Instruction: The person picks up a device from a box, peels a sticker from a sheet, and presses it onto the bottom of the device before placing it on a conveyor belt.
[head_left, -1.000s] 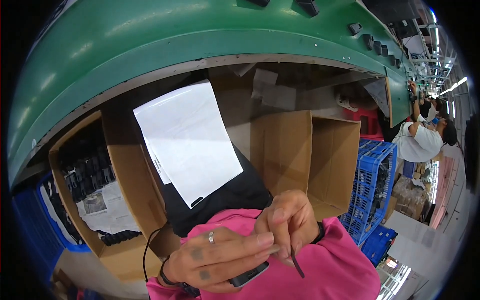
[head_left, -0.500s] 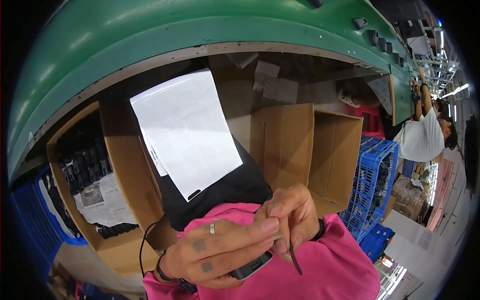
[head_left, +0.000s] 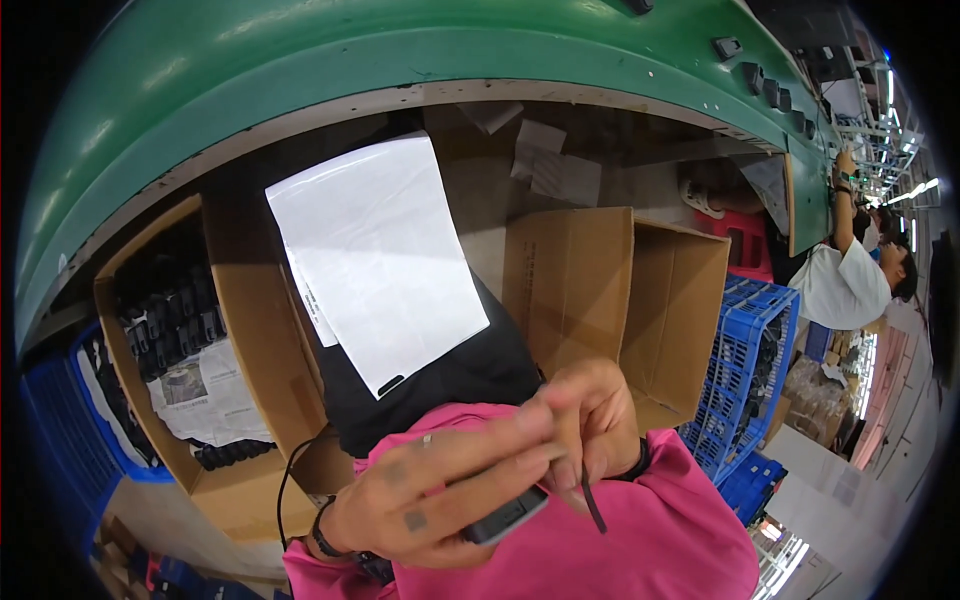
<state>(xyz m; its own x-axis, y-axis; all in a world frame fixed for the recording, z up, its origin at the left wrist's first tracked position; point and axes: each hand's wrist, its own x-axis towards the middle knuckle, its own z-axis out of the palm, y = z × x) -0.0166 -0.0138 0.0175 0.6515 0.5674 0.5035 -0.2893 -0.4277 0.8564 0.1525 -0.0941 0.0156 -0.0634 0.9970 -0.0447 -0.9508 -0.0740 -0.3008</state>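
My left hand (head_left: 430, 495) is closed, with a small black plastic device (head_left: 508, 515) held low under its fingers. Its fingertips meet those of my right hand (head_left: 595, 410), which is also closed in a pinch. A thin, dark, narrow strip (head_left: 595, 508) hangs from the right fingertips. Whatever lies between the touching fingertips is too small and blurred to make out. Beyond the hands, a white sheet (head_left: 385, 255) lies across my dark-clad lap, and a small black oblong piece (head_left: 390, 385) rests at its near corner.
A green worktop (head_left: 400, 65) curves across the far side, bearing several small black parts (head_left: 753, 77) at right. On the left stands a cardboard box (head_left: 255, 355) of black parts; another cardboard box (head_left: 568, 290) and a blue crate (head_left: 735, 345) stand right. A person (head_left: 845, 285) sits farther right.
My left fingers have shifted slightly at the right fingertips, and the device has tilted a little. The dark strip hangs slightly higher. Both hands keep their hold.
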